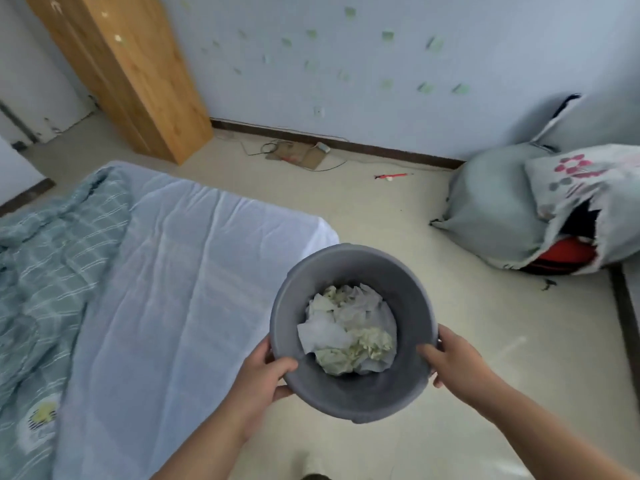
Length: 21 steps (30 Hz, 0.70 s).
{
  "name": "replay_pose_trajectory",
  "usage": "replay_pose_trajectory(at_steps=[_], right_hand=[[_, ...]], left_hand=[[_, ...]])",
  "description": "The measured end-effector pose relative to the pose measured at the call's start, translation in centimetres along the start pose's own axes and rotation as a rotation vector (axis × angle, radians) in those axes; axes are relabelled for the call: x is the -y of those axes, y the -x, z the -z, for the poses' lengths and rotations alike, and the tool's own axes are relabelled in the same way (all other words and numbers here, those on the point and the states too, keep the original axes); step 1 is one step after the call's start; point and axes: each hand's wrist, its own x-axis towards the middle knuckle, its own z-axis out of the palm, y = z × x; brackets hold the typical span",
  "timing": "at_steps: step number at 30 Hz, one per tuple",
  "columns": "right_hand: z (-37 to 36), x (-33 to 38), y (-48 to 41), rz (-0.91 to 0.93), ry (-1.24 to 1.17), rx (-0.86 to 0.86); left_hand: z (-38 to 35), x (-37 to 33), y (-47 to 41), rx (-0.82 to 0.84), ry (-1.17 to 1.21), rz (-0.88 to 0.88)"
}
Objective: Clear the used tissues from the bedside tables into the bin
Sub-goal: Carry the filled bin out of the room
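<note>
Tissues sit crumpled inside the grey bin, which you hold up over the floor, just off the bed's foot corner. Your left hand grips the bin's left rim, thumb hooked over the lip; your right hand clamps the right rim, thumb inside the wall. Both hands closed on the bin.

Around you: bed with a pale sheet fills the left side, a blue checked quilt bunched along its left edge. Wooden wardrobe stands against the far wall. Flat cardboard and cables lie on the floor by the skirting, a red pen-like item near them. Stuffed grey bag and a floral bag with something red inside slump at the right wall. Nothing sits between you and the bin.

Tissues look white and pale green-yellow, wadded, covering the bin bottom; count not readable. Bin's underside and outer far wall hidden. Your fingers under the rim are hidden. No bedside table in view. Dark strip at right edge cut off, can't identify.
</note>
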Motion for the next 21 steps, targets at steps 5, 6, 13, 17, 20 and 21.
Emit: replay_pose_trajectory(at_steps=[5,6,13,17,20,21], right_hand=[[3.0,-1.4,-4.3,-0.102,-0.093,-0.134],[3.2,-1.2,-5.7,-0.118,-0.097,-0.137],[5.8,4.1,-17.4,-0.187,-0.102,-0.095],[8.7,7.6,-23.2,-0.183,-0.169,-0.105],[10.9,8.7,-27.4,-0.200,-0.198,-0.121],[11.5,8.7,-29.0,-0.211,-0.211,-0.129]], left_hand=[[-4.0,-3.1,-7.7,0.111,-0.071,0.031],[-4.2,-3.6,-9.5,0.118,-0.075,0.043],[-4.6,-10.2,-22.5,0.183,-0.085,0.096],[-5.5,-17.2,-28.9,0.218,-0.153,0.092],[-7.3,-21.7,-34.2,0.243,-0.207,0.074],[-8.1,-22.9,-35.9,0.247,-0.222,0.076]])
